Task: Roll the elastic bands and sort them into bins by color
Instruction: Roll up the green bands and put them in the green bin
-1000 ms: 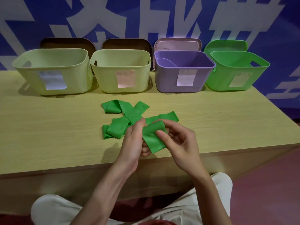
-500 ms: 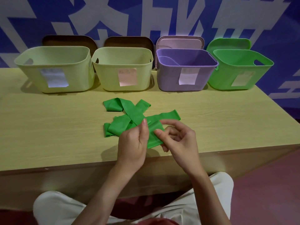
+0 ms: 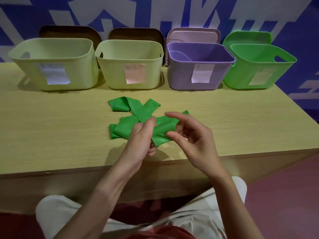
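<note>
counter (image 3: 51, 128): we've got a pale wood-grain top, near edge running just under our wrists, right end cut off at an angle past the green bin
room: blue wall with big white shapes behind the bins, reddish floor off to the right
bins: four in a row along the far edge, two pale yellow-green bins (image 3: 53, 64) on the left, then a purple bin (image 3: 198, 66), then a green bin (image 3: 259, 68) far right, each with a paper label on the front, lids propped behind them
green elastic bands (image 3: 136, 111): loose crossed heap mid-counter, well short of the bins
left hand (image 3: 139, 140): fingers curled, pinching the near end of a band just above the counter
right hand (image 3: 191, 135): thumb and fingers bent round the same band's rolled bit, index finger lifted
open room: wide bare counter left of the heap, a fair stretch to the right too, plus a clear strip between heap and bins
</note>
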The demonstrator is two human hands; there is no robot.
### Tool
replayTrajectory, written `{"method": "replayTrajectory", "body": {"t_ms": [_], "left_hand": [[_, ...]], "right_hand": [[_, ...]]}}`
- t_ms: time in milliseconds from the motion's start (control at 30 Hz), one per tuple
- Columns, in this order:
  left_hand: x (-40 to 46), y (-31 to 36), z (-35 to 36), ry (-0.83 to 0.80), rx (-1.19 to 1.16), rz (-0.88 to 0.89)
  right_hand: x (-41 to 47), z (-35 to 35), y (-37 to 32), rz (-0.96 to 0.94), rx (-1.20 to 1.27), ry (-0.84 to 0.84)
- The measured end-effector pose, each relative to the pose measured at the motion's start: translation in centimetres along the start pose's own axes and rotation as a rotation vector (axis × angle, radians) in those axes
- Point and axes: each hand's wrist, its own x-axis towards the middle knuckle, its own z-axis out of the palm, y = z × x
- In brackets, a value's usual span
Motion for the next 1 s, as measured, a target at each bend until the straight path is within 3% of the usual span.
{"method": "replayTrajectory", "body": {"t_ms": [233,367,500,667,800,1000], "left_hand": [[1.4,-0.3,-1.6,-0.101,0.207,-0.100],[2.1,-0.5,-3.0,-0.210,0.264,-0.194],[3.2,-0.9,-4.8,-0.295,0.003,-0.388],[5.4,-0.7,-5.7,-0.451,-0.343,-0.589],[7.9,-0.4,-6.2,-0.482,-0.411,-0.667],[12.2,0.2,-6.2,-0.387,-0.346,-0.751]], "right_hand": [[0.9,-0.9,1.2,-0.105,-0.328,-0.174],[1.3,-1.3,2.3,-0.092,-0.335,-0.133],[1.9,-1.8,3.7,-0.041,-0.292,-0.049],[3.5,-1.5,5.5,-0.008,-0.229,-0.081],[5.3,-1.6,7.1,0.018,-0.167,-0.166],[8.6,-3.0,9.0,0.118,-0.067,-0.283]]}}
